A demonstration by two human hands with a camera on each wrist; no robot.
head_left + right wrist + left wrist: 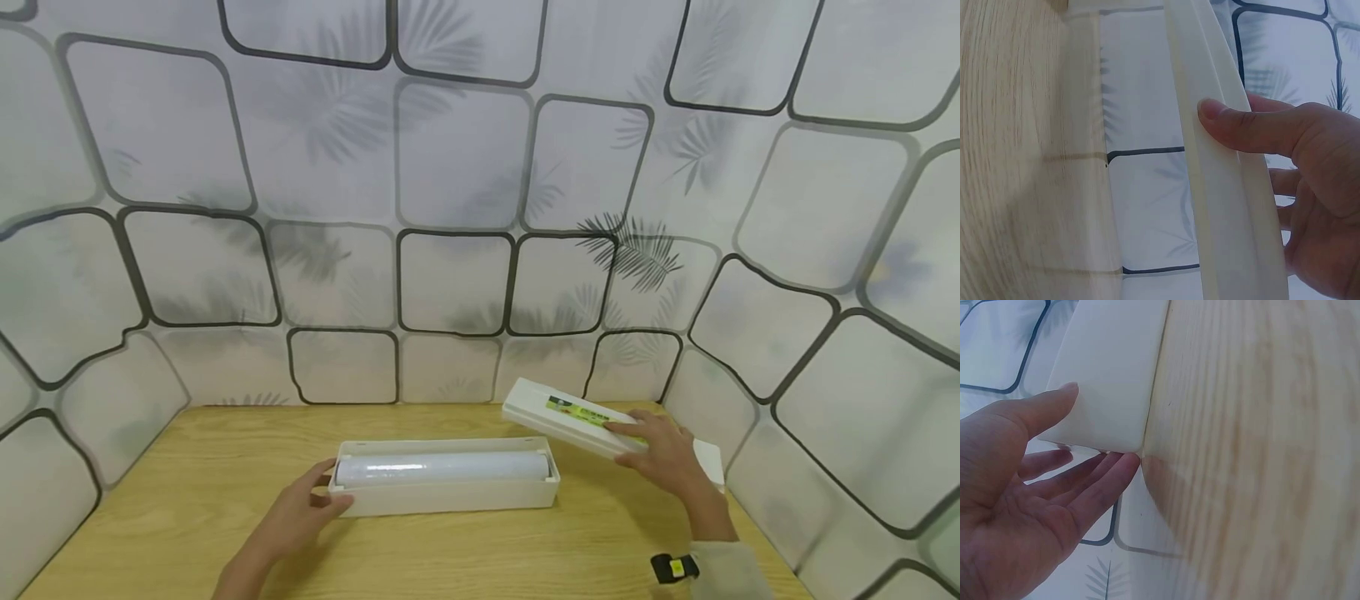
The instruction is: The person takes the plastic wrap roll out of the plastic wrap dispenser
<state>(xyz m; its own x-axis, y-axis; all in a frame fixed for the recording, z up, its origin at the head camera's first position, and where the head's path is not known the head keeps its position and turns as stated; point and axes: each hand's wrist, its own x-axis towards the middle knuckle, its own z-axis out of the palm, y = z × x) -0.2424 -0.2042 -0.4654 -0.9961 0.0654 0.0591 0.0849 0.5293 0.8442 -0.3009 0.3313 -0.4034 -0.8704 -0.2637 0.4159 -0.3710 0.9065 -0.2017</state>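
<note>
A long white cling film dispenser box (450, 500) sits on the wooden table with its top off. Inside lies a shiny roll of cling film (442, 468). My left hand (296, 512) holds the box's left end, thumb on the front wall (1107, 369) and fingers at the end face. To the right, my right hand (663, 454) grips the long white lid (536, 400), which is tilted and raised off the table, with a green and yellow label (581, 411). In the right wrist view the thumb presses the lid's side (1225, 187), the other fingers behind it.
The light wood table (247, 433) meets a wall (457, 283) with a rounded-square and leaf pattern at the back. Patterned surfaces also close in on the left and right. A black strap with a yellow tag (675, 568) is near the right sleeve (723, 571).
</note>
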